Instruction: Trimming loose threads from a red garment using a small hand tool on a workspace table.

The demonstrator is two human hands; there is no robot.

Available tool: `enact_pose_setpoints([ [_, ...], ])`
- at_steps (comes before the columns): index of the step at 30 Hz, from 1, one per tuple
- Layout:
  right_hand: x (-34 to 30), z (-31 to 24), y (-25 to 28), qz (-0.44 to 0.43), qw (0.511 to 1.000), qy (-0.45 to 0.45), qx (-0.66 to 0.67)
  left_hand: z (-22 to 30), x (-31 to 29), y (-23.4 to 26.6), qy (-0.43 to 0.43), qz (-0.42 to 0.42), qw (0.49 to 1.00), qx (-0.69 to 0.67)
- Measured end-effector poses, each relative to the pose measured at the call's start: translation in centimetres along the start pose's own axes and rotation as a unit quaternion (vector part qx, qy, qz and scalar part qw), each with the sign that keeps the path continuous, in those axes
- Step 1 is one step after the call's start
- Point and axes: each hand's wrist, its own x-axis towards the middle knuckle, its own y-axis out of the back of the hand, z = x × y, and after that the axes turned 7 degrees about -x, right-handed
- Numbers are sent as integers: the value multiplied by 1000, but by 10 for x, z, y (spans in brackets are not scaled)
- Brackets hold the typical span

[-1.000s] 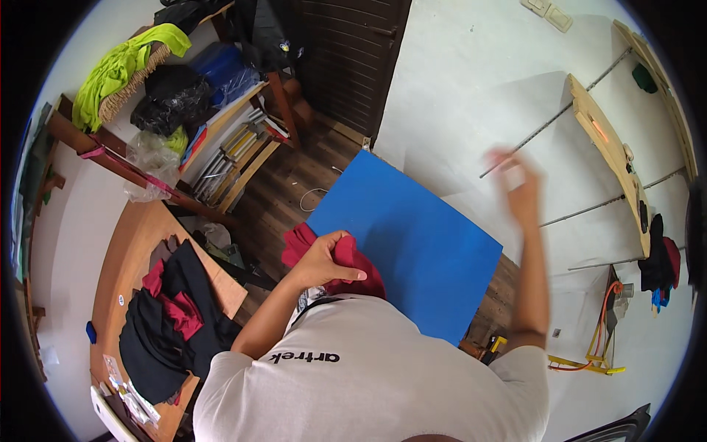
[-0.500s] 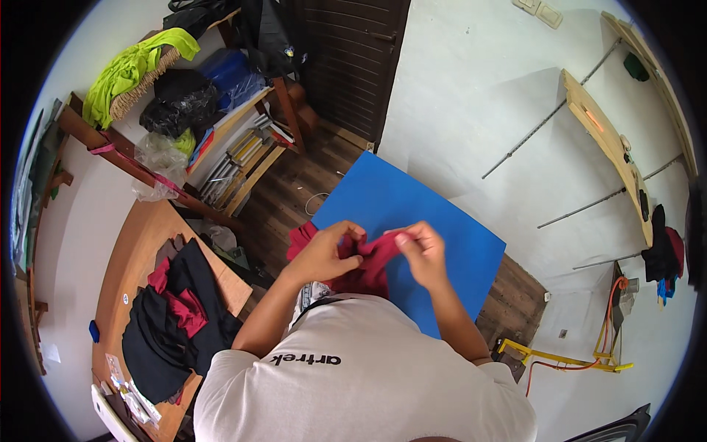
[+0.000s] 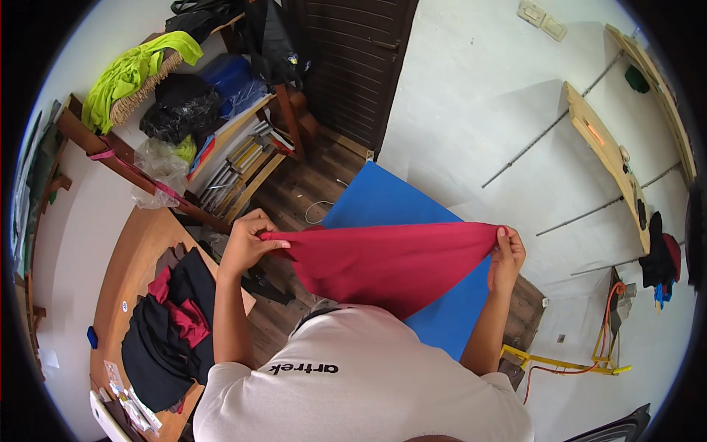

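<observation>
A piece of dark red cloth (image 3: pixel 368 261) is stretched wide between my two hands, its top edge nearly straight and its lower part hanging toward my body. My left hand (image 3: pixel 250 243) pinches one end of that edge, thumb against fingers. At the other end my right hand (image 3: pixel 505 258) grips the corner between thumb and fingers. Behind and below the cloth is a blue tabletop (image 3: pixel 449 324), partly covered by it. Whether the cloth is a whole garment or a cut panel I cannot tell.
Left of me, a wooden table (image 3: pixel 140 243) bears a heap of black and dark red clothes (image 3: pixel 166 331). A shelf rack (image 3: pixel 283 118) with bags stands beyond it, near a dark door (image 3: pixel 350 66). Wooden wall shelves (image 3: pixel 611 155) and a yellow metal frame (image 3: pixel 560 361) are at right.
My hands have moved far apart, left hand to the left and right hand to the right. The red cloth, bunched between them before, is now pulled out into a broad taut sheet.
</observation>
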Motion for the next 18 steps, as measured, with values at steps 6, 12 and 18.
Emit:
enact_pose_setpoints([
  [6, 1, -57, -3, 11, 996, -1, 91, 15, 20, 52, -13, -73, 968, -240],
  [12, 1, -100, 43, -21, 994, 99, 34, 35, 37, 59, -101, -63, 971, -205],
  [18, -44, 8, 28, -73, 617, -66, -781, 6, 43, -40, 100, -123, 940, -302],
])
